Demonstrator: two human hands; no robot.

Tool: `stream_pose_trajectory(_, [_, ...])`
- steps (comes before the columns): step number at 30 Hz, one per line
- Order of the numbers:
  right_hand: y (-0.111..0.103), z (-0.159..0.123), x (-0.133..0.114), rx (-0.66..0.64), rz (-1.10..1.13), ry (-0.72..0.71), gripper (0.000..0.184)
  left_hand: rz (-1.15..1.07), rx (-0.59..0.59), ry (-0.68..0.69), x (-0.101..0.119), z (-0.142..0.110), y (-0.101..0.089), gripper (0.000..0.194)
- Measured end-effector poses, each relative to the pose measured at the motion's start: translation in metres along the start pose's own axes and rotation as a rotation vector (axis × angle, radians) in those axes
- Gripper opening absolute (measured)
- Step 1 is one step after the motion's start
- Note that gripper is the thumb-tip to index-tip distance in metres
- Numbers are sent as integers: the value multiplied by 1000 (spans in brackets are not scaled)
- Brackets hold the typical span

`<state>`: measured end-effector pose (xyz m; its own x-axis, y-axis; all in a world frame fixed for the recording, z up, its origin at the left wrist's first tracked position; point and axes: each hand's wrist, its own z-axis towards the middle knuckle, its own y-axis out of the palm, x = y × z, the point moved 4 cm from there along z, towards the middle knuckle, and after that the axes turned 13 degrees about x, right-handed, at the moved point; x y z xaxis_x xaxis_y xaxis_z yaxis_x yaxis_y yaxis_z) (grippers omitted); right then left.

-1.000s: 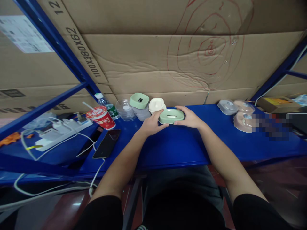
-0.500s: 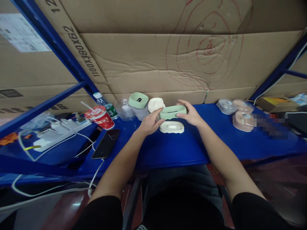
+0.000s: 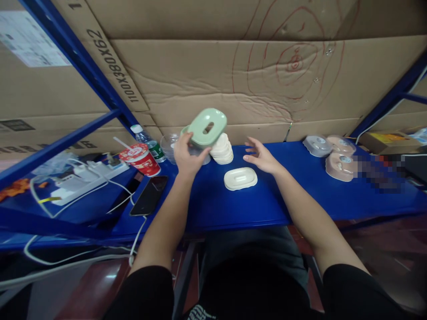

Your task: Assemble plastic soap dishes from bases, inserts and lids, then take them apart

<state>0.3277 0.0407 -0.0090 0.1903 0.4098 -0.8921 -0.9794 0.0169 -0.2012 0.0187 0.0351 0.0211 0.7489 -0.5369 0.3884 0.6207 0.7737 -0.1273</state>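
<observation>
My left hand (image 3: pixel 187 155) grips a pale green soap-dish top (image 3: pixel 207 128) with an oval slot, held tilted up above the blue shelf (image 3: pixel 233 204). A cream inner tray (image 3: pixel 240 178) lies flat on the shelf just right of that hand. My right hand (image 3: pixel 262 156) hovers above and behind the cream tray, fingers spread, holding nothing. A stack of cream trays (image 3: pixel 222 150) stands behind, partly hidden by the green top. Clear bowls (image 3: pixel 168 146) sit behind my left hand.
A red paper cup with a straw (image 3: pixel 139 161), a water bottle (image 3: pixel 148 141) and a black phone (image 3: pixel 149 201) lie to the left, beside a white power strip with cables (image 3: pixel 86 177). Grey and pink soap dishes (image 3: pixel 328 153) sit at the right. Cardboard lines the back.
The green top came off the cream tray, which now lies on the shelf. My left hand carried the green top up and left; my right hand let go and opened.
</observation>
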Motion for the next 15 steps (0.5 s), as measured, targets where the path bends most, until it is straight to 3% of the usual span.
stream_pose_trajectory(5, [8, -5, 0, -70, -148, -6, 94, 260, 29, -148, -29, 12, -9, 95])
stream_pose_trajectory(12, [10, -8, -3, -118, -283, -113, 76, 252, -125, -150, -37, 6, 6, 94])
stream_pose_trajectory(15, [6, -9, -2, -252, -366, -142, 79, 239, -155, -165, -37, 3, 7, 96])
